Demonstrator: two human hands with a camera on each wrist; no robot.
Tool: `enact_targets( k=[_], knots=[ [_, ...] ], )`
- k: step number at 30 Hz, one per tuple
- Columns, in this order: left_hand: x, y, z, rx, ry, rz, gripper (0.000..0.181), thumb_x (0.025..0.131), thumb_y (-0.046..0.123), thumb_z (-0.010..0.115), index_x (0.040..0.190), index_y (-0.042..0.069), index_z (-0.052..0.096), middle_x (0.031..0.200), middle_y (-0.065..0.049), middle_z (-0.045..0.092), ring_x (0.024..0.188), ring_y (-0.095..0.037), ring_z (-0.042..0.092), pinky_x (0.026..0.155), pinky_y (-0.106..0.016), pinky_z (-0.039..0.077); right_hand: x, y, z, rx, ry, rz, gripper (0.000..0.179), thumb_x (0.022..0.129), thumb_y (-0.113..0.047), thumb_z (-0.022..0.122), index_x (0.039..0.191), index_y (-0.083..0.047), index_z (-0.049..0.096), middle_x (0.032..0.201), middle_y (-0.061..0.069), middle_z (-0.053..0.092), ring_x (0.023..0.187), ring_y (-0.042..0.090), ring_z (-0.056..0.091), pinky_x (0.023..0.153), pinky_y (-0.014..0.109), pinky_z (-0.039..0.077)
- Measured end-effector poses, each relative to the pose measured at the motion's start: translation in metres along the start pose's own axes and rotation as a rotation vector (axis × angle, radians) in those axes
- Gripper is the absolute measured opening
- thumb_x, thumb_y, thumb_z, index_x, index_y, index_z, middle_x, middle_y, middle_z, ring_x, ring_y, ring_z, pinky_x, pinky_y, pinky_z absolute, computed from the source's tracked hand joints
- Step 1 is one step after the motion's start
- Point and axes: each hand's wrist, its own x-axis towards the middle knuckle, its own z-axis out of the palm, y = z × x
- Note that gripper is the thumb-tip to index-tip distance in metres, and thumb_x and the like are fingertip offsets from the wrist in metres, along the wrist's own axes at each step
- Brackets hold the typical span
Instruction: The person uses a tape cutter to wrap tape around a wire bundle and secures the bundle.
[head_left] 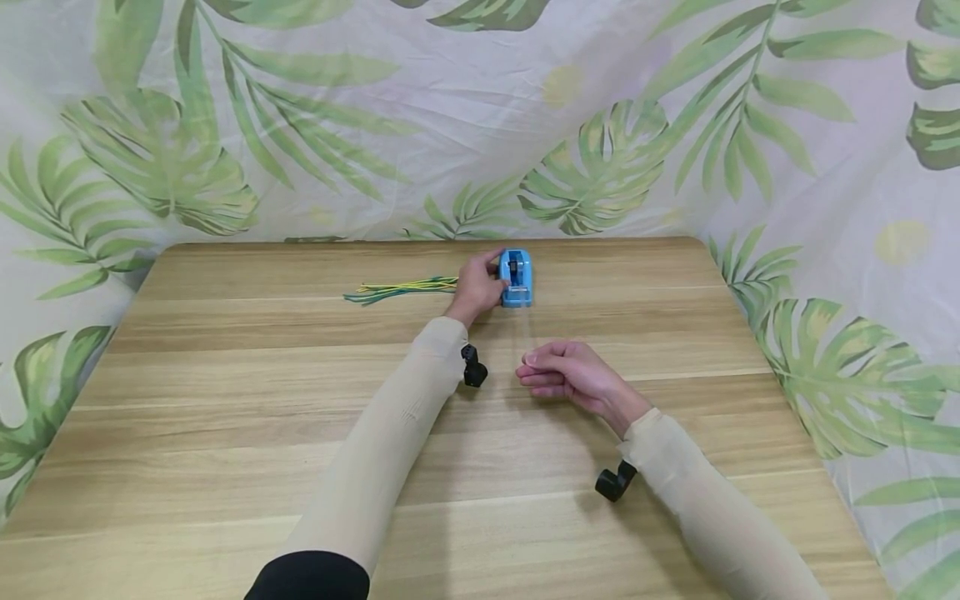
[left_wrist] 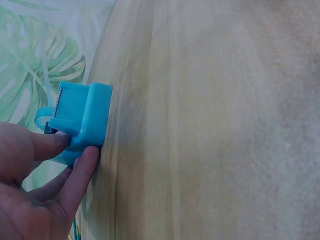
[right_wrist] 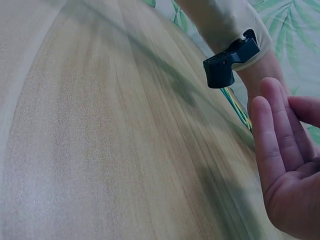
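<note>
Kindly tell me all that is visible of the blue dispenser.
The dispenser is glossy blue and looks plastic, with a toothed cutter at its near end. It sits upright by the far edge of the table. The left grip holds its left side; a clear tape strip runs from it to the right grip.

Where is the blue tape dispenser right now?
In the head view, the tape dispenser is near the far edge of the table, its left side gripped by the left hand.
</note>
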Motion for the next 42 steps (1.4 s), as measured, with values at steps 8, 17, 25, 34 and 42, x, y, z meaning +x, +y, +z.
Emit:
enact_targets(
  k=[8, 17, 25, 34, 42],
  knots=[
    [0.000, 0.000, 0.000, -0.007, -0.001, -0.008, 0.064, 0.085, -0.001, 0.064, 0.140, 0.024, 0.043, 0.125, -0.015, 0.053, 0.100, -0.022, 0.055, 0.059, -0.025, 0.053, -0.002, 0.001, 0.000, 0.006, -0.006, -0.008, 0.034, 0.087, -0.010, 0.065, 0.113, 0.009, 0.055, 0.099, 0.019, 0.067, 0.089, 0.024, 0.066, 0.080, 0.040, 0.051],
    [-0.001, 0.000, 0.001, -0.002, 0.003, -0.010, 0.064, 0.085, 0.000, 0.064, 0.139, 0.026, 0.044, 0.126, -0.014, 0.053, 0.099, -0.022, 0.055, 0.058, -0.024, 0.053, -0.005, 0.001, 0.000, 0.011, -0.013, -0.003, 0.038, 0.086, -0.011, 0.066, 0.115, 0.010, 0.053, 0.099, 0.018, 0.067, 0.089, 0.023, 0.066, 0.079, 0.039, 0.052],
    [-0.002, 0.001, 0.000, -0.004, -0.004, -0.004, 0.063, 0.085, 0.000, 0.064, 0.140, 0.024, 0.043, 0.126, -0.015, 0.053, 0.100, -0.022, 0.055, 0.059, -0.025, 0.053, -0.006, 0.002, -0.001, 0.011, -0.021, 0.001, 0.038, 0.087, -0.012, 0.066, 0.115, 0.010, 0.053, 0.100, 0.018, 0.067, 0.090, 0.024, 0.066, 0.080, 0.039, 0.051],
    [-0.003, 0.001, 0.000, 0.005, 0.009, 0.022, 0.062, 0.084, -0.001, 0.065, 0.139, 0.022, 0.045, 0.124, -0.016, 0.054, 0.103, -0.024, 0.055, 0.059, -0.025, 0.053, -0.009, 0.004, -0.002, 0.012, -0.027, -0.001, 0.035, 0.086, -0.013, 0.067, 0.113, 0.007, 0.055, 0.099, 0.017, 0.067, 0.090, 0.024, 0.066, 0.080, 0.039, 0.051],
    [-0.004, 0.002, -0.001, 0.004, 0.007, 0.019, 0.061, 0.086, 0.000, 0.063, 0.140, 0.021, 0.044, 0.126, -0.017, 0.053, 0.099, -0.023, 0.055, 0.058, -0.026, 0.053, -0.012, 0.003, 0.000, 0.008, -0.037, 0.005, 0.030, 0.086, -0.013, 0.067, 0.109, 0.004, 0.058, 0.100, 0.018, 0.067, 0.089, 0.023, 0.066, 0.080, 0.039, 0.051]
  ],
)
